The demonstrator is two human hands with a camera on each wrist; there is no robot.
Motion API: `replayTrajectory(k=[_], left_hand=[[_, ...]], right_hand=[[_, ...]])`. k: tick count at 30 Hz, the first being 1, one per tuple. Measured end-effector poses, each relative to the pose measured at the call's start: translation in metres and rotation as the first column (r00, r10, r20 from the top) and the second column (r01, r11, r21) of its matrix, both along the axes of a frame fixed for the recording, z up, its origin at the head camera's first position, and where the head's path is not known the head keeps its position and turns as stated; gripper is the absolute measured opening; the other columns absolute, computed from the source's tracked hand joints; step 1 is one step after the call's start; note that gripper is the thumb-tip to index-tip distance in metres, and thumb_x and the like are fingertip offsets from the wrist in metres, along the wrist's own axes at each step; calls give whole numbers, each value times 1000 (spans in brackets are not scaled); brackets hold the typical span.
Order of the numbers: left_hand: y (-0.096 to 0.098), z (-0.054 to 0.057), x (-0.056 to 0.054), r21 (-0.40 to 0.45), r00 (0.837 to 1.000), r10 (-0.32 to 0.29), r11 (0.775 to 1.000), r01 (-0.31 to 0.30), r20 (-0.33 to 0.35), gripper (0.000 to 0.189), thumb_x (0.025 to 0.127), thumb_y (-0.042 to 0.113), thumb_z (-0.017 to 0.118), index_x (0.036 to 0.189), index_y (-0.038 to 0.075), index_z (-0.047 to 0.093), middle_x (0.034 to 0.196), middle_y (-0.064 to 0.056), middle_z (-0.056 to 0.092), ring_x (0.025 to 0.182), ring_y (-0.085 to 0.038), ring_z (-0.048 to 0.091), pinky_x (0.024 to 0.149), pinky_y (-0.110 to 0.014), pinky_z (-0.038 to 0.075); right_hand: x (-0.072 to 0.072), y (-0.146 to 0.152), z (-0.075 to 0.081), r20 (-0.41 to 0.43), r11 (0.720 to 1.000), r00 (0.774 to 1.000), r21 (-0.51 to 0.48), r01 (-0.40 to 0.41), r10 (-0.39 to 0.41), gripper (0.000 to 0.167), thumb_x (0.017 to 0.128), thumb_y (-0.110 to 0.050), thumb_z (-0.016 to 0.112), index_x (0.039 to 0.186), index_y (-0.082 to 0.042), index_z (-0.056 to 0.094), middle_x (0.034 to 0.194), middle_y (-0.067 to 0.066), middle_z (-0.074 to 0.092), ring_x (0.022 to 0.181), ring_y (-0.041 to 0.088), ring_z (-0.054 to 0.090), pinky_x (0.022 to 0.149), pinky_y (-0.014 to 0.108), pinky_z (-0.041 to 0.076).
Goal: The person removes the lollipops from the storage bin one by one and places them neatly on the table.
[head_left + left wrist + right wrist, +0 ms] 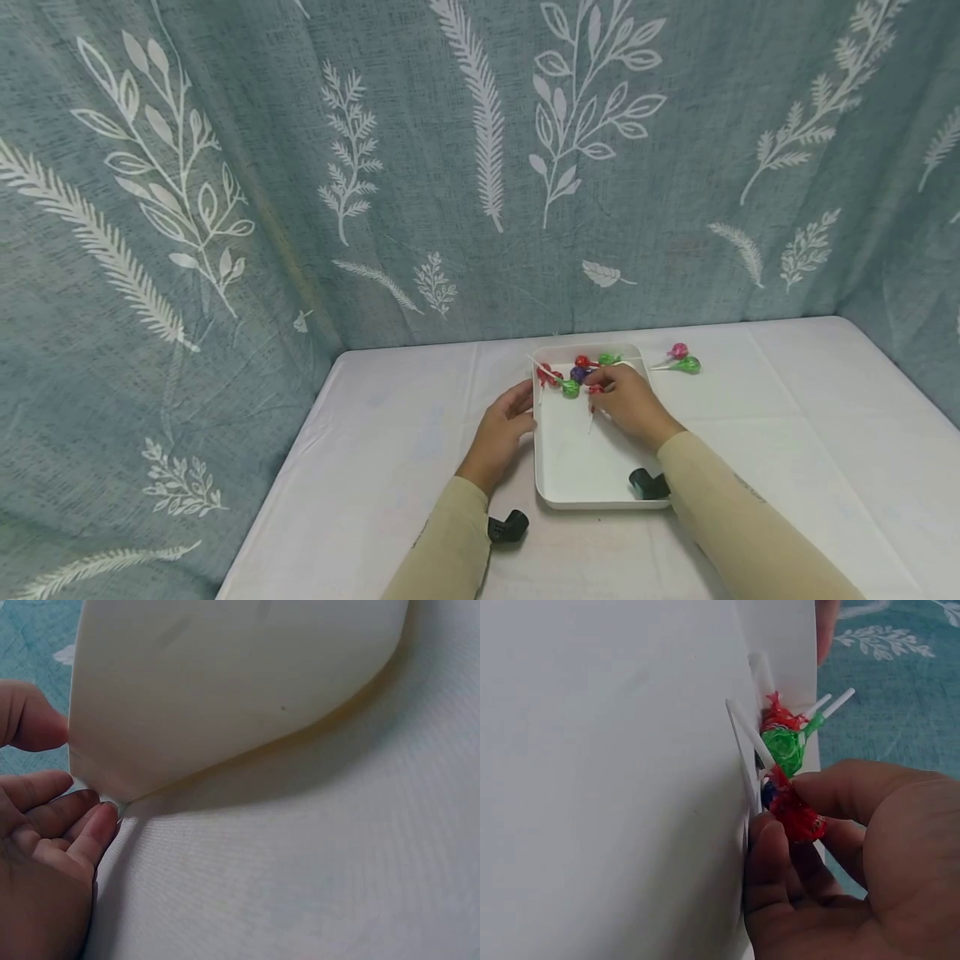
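Observation:
A shallow white tray stands on the table, with several wrapped lollipops at its far end. My left hand holds the tray's left side. In the left wrist view, the thumb touches the rim while curled fingers meet the lower edge. My right hand reaches inside the tray and pinches a red lollipop between thumb and fingers, its white stick pointing away from the palm. Right beside it are a green lollipop and another red one. A dark purple lollipop lies by the right fingertips.
Right of the tray, a pink lollipop and a green lollipop lie on the white tablecloth. A patterned blue-grey curtain hangs behind and along the sides of the table. Black devices are strapped at both wrists.

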State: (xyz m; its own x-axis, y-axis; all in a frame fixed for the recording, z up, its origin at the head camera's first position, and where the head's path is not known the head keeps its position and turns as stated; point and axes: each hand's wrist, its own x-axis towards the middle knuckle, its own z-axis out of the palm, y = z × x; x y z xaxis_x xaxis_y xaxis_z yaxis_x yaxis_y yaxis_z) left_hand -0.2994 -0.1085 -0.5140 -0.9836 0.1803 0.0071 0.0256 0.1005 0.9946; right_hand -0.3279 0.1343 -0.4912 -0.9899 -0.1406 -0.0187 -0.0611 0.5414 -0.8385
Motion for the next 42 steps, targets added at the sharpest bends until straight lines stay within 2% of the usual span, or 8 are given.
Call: replayTrajectory(k=[7,12,23,33,42], left_hand=[[-1,-1,1,5,1000,-7,1000,7,1,73,89,2,64,162,5,51,157,-13,58,143,-31,55,120,-54,41],[-2,-1,2,-19,1000,2,1000,-2,1,74,89,3,63,161,6,52,156,-11,59,141,-29,58,119,-53,43],[-1,1,3,-12,1000,4,1000,-4,-6,74,89,3,62,162,7,51,157,-10,58,141,-28,58,118,-51,44],[0,-1,3,-9,1000,6,1000,-6,-4,74,88,1,62,162,4,50,157,-13,58,142,-31,57,118,-52,43],[0,-1,3,-4,1000,5,1000,-5,3,74,88,2,63,161,5,51,158,-13,57,142,-31,57,119,-51,43]], right_hand=[[2,-1,3,-10,995,1000,-93,18,-19,21,101,-5,70,121,0,70,122,16,66,102,28,66,81,35,58],[5,-2,8,-3,985,999,-169,42,-43,23,102,-8,69,123,0,67,121,16,68,99,25,66,79,32,57],[6,2,15,-133,959,988,-279,39,-79,23,103,-7,73,123,5,71,124,18,66,104,28,65,79,25,58],[8,4,23,-103,960,990,-274,61,-93,28,103,-11,72,127,3,70,125,17,68,102,27,66,80,26,58],[9,13,32,-91,954,992,-294,56,-87,30,105,-10,69,131,5,68,126,18,69,104,32,70,92,48,60]])
